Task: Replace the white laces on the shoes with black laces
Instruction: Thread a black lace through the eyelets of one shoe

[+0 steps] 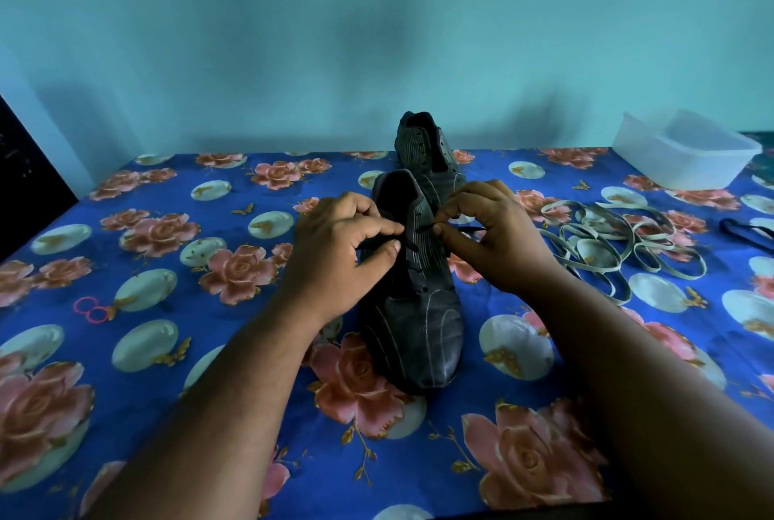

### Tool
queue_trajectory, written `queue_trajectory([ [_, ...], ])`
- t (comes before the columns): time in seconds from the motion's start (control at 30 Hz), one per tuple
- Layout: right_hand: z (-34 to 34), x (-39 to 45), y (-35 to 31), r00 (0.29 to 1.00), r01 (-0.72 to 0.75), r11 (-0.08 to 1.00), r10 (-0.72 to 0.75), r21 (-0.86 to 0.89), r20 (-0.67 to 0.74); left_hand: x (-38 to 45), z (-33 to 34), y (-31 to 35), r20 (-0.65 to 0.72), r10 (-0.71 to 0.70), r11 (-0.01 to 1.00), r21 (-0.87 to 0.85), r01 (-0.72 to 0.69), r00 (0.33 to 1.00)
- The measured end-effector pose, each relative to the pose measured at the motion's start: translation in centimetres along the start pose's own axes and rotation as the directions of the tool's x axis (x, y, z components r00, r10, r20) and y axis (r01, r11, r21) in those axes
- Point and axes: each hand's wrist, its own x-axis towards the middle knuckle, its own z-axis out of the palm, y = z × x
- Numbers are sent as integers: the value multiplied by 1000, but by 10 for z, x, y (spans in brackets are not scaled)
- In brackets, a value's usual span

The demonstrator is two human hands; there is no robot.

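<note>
Pinching the black lace [423, 229] at the near shoe [412, 301], your right hand [498, 239] holds its tip between curled fingers [450, 211]; your left hand [335, 251] grips the other end. White laces [607, 239] lie right of your right fingers on the table [167, 352].

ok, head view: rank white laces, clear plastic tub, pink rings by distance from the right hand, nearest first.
1. white laces: heaped just right of the right hand.
2. clear plastic tub: far right, back by the wall.
3. pink rings: far left, beyond the left hand.

Black lace [749, 231] cut off right.
</note>
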Motion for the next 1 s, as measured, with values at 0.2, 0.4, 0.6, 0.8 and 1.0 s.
queue_trajectory([
  [0.2, -1, 0, 0, 1000, -5, 1000, 5, -1, 0, 1, 9, 6, 8, -105, 993, -50, 105, 994],
  [0.4, 0, 0, 0, 1000, -17, 1000, 17, -4, 2, -1, 14, 12, 12, -149, 987, -64, 150, 989],
  [0.6, -2, 1, -6, 1000, -3, 1000, 2, 19, 14, 1, 11, 11, 55, -131, 991, 31, 130, 990],
  [0.8, 1, 3, -13, 999, -13, 999, 11, 34, 53, 6, 17, 10, 175, -252, 932, -221, 287, 952],
  [1.0, 1, 5, -21, 978, -167, 956, 130, 240, 163, 6, 14, 13, 116, -214, 974, -56, 221, 970],
])
